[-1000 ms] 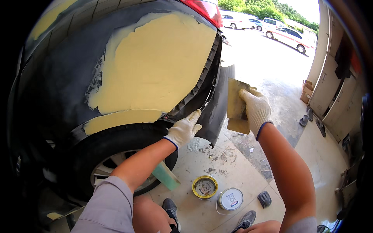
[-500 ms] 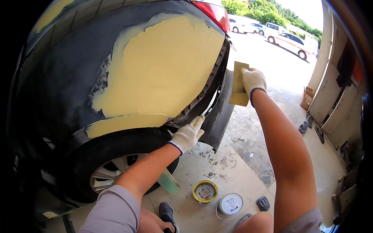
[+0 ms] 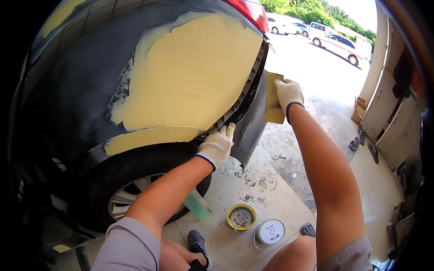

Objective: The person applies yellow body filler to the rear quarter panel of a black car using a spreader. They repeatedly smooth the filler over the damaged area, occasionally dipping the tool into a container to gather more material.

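While the right hand (image 3: 289, 94), in a white knitted glove, holds up two flat plates (image 3: 273, 94) smeared dull yellow, the left hand (image 3: 216, 147), gloved likewise, is at the lower corner of the car's dark rear panel (image 3: 86, 95). The right fingers are bent closed on the right-hand edge of the plates, which stand roughly upright, apart from the panel and in front of the outer end of the grey-black bumper (image 3: 252, 131). The left fingers (image 3: 231, 130) reach forward, the index finger extended at the gap between panel and bumper; whether they grip the bumper's edge cannot be told. A broad, smooth yellow coating (image 3: 194, 77) covers much of the panel, ragged on its left side, and a narrower band of it curves above the wheel (image 3: 122, 198). The red tail light (image 3: 254, 14) sits at the panel's upper right. Below the left forearm, a translucent green strip (image 3: 197, 204) slants beside the tyre. On the littered pale floor (image 3: 275, 192), a yellow-rimmed tin (image 3: 229, 217) stands just beside a white-lidded tin (image 3: 272, 231), with a dark shoe (image 3: 197, 244) to their left. White cars (image 3: 337, 46) are parked outside.
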Motion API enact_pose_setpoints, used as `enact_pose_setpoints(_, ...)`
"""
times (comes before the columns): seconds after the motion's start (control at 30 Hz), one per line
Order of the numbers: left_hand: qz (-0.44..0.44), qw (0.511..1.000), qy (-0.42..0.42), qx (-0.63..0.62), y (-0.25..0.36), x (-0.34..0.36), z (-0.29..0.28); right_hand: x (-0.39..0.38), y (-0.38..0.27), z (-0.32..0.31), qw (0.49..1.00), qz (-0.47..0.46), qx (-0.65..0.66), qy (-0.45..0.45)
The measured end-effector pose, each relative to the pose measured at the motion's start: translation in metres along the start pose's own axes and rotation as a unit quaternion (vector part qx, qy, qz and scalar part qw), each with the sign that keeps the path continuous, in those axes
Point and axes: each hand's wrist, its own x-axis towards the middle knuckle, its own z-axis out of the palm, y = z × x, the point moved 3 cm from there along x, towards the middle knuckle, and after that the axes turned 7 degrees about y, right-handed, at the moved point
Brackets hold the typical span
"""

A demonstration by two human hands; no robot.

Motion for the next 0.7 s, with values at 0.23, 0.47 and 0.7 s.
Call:
enact_pose_setpoints(0.23, -0.141, 0.987, -0.080, 0.020, 0.021, 0.017, -0.001, -0.015, 0.015, 0.018, 0.999, 0.025, 0.039, -0.028)
enact_pose_setpoints(0.47, 0.096, 0.949, -0.187, 0.233, 0.041, 0.045, -0.004, -0.040, 0.026, 0.014, 0.979, 0.091, 0.173, -0.058)
enact_pose_setpoints(0.7, 0.028, 0.974, -0.177, 0.138, 0.041, 0.039, -0.049, -0.068, 0.051, -0.015, 0.937, 0.149, 0.307, -0.079)
